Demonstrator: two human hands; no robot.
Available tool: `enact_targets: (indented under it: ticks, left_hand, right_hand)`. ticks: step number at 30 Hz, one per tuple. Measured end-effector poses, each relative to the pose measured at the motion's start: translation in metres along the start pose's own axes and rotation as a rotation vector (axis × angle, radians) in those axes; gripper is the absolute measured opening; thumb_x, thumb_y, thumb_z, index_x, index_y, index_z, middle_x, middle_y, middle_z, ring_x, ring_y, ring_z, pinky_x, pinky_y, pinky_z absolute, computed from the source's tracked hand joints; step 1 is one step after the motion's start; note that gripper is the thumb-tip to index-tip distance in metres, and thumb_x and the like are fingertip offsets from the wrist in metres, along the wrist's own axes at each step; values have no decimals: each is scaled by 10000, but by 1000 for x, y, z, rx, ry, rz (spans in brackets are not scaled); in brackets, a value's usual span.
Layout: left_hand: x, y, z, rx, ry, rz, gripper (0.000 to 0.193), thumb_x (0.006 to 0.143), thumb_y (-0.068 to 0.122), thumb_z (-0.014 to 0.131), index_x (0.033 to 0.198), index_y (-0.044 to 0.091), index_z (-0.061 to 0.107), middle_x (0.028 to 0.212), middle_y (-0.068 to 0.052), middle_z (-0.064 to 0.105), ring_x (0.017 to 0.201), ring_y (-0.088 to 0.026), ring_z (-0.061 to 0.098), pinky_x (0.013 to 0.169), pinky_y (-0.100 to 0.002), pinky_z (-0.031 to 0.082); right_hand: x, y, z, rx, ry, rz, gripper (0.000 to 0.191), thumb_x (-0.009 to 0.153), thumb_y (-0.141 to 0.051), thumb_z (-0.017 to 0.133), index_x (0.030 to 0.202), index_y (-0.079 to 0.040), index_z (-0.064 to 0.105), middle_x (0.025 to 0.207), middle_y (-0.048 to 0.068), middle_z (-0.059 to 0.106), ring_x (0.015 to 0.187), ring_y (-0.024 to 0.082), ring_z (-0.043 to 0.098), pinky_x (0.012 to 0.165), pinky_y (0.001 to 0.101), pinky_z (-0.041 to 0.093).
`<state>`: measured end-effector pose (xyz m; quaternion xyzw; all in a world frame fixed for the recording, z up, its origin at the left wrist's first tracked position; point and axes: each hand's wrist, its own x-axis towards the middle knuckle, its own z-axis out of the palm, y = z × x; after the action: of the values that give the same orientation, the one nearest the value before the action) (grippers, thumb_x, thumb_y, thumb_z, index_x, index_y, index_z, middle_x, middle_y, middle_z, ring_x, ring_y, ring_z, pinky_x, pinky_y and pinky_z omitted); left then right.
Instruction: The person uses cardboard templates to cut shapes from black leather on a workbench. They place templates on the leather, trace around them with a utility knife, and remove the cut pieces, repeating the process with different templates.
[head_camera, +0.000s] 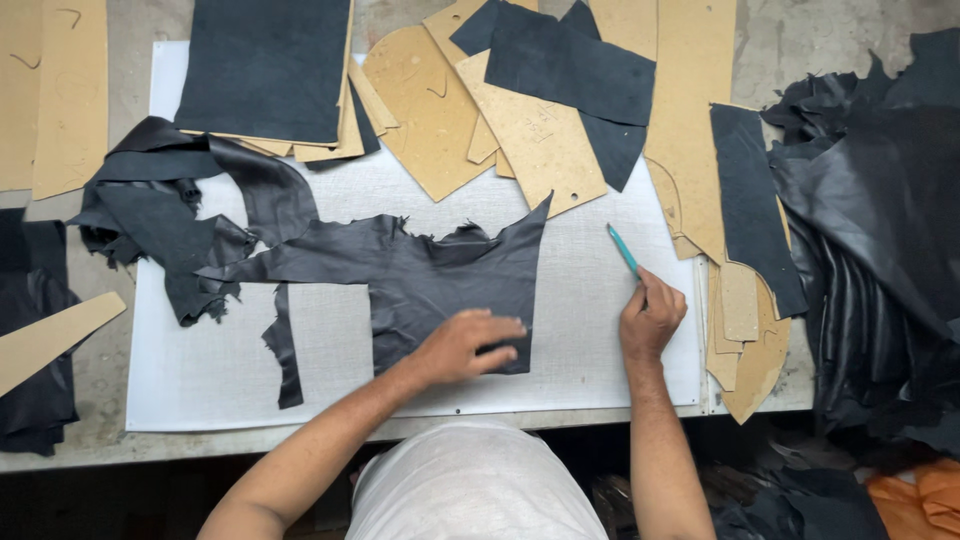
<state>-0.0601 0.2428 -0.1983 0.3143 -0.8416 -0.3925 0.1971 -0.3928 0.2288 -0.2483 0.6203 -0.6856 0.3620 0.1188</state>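
Two hands on the white mat (600, 330): left hand (468, 345) flat, fingers spread, pressing black leather (440, 280) mid-mat; right hand (652, 320) closed around a teal pen (622, 248), just right of it

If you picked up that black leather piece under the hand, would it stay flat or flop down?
The black leather piece would probably flop: it looks thin, with wrinkles and ragged edges. It likely weighs little for its spread. The left hand presses it onto the white mat, so it may slide if pushed.
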Motion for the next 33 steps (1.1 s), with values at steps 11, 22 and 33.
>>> enact_targets:
  ticks: [11,22,33]
  left_hand:
    - [251,-8,-172,303,743,-597,555,931,453,685,1318,63,612,1400,-164,542,1279,-374,518,1041,-499,451]
    - [299,-18,-218,203,330,-840,969,683,235,992,1476,-60,521,1426,-230,620,1276,-336,637,1003,-399,555]
    - [94,-8,-230,-642,671,-240,744,807,-167,678,1493,-15,433,1367,-147,604,1204,-235,673,986,-338,623]
  right_hand:
    - [5,14,-1,10,-100,88,199,1002,-113,643,1191,-99,704,1020,60,666,949,240,616,905,409,452]
    - [3,49,11,282,-26,235,217,1042,-131,520,1172,-3,637,849,101,675,730,229,626,665,377,493]
    - [-5,55,9,644,-48,413,240,1070,-105,439,1218,-2,598,829,44,634,705,104,570,613,276,481]
